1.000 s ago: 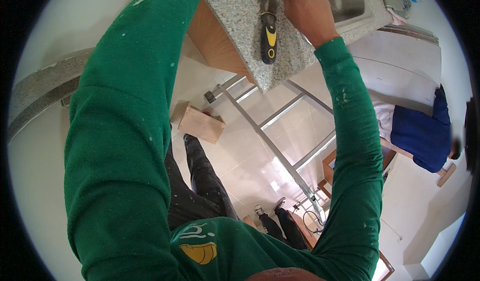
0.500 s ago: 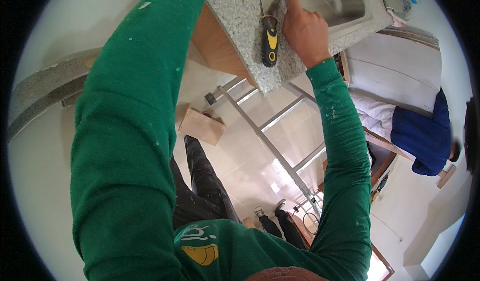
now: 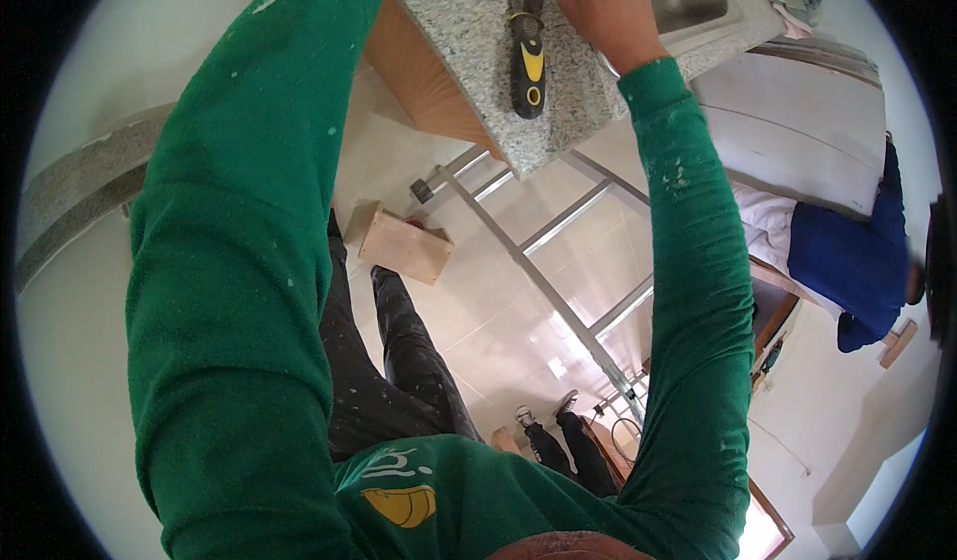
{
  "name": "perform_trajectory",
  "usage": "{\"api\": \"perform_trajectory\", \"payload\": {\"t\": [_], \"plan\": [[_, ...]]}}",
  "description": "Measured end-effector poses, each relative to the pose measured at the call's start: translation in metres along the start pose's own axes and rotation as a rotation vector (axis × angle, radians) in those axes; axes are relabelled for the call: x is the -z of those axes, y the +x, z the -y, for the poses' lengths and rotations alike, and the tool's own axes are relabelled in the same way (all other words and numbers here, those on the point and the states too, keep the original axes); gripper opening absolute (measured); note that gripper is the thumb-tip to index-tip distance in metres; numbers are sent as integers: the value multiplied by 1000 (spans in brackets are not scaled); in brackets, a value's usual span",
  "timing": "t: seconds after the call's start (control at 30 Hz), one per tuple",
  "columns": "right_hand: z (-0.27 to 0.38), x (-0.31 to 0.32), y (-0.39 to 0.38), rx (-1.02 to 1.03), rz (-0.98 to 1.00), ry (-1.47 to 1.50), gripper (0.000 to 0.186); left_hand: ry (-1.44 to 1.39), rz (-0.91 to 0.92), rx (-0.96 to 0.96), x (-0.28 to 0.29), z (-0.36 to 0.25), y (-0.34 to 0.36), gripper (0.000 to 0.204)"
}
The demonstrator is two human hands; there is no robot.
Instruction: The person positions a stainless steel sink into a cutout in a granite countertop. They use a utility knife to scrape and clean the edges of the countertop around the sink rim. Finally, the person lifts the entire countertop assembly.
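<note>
My right hand (image 3: 606, 13) is over the speckled grey stone countertop (image 3: 459, 51), beside the steel sink (image 3: 688, 6). Its fingers are curled closed at the upper edge of the picture; whatever they hold I cannot make out. Just left of this hand lies a putty knife (image 3: 528, 66) with a black and yellow handle, its blade pointing away from me. My left arm (image 3: 239, 221), in a paint-flecked green sleeve, reaches up past the top edge, so the left hand is out of sight.
Below the counter, an aluminium ladder (image 3: 528, 266) slants across the tiled floor. A wooden box (image 3: 406, 246) is near my leg. Another person in a blue top (image 3: 847, 256) works at the right, near white panels (image 3: 788, 126). Someone's dark-trousered legs (image 3: 563, 450) show lower down.
The counter, sink and putty knife appear higher in the picture. My right hand has shifted upward too, its fingertips now at the top edge. The person in blue has moved slightly.
</note>
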State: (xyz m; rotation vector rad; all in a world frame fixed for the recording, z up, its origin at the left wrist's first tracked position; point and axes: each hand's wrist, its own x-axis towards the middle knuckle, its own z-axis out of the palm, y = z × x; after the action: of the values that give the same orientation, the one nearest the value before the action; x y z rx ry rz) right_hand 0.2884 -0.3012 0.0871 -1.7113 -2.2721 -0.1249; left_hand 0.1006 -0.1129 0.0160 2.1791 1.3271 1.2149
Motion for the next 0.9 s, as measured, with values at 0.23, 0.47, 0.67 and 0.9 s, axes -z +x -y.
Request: {"api": "perform_trajectory", "payload": {"t": [0.23,0.47,0.67,0.9], "plan": [[-4,15,-9,65,43,6,30,-11,-8,24,3,-3,-1,36],[4,11,-13,44,31,-45,32,-2,7,72,3,-7,-3,37],[12,13,-19,-5,148,-218,31,34,61,61,6,-2,1,37],[-3,19,-64,93,142,-276,42,-30,26,76,2,-2,-1,36]]}}
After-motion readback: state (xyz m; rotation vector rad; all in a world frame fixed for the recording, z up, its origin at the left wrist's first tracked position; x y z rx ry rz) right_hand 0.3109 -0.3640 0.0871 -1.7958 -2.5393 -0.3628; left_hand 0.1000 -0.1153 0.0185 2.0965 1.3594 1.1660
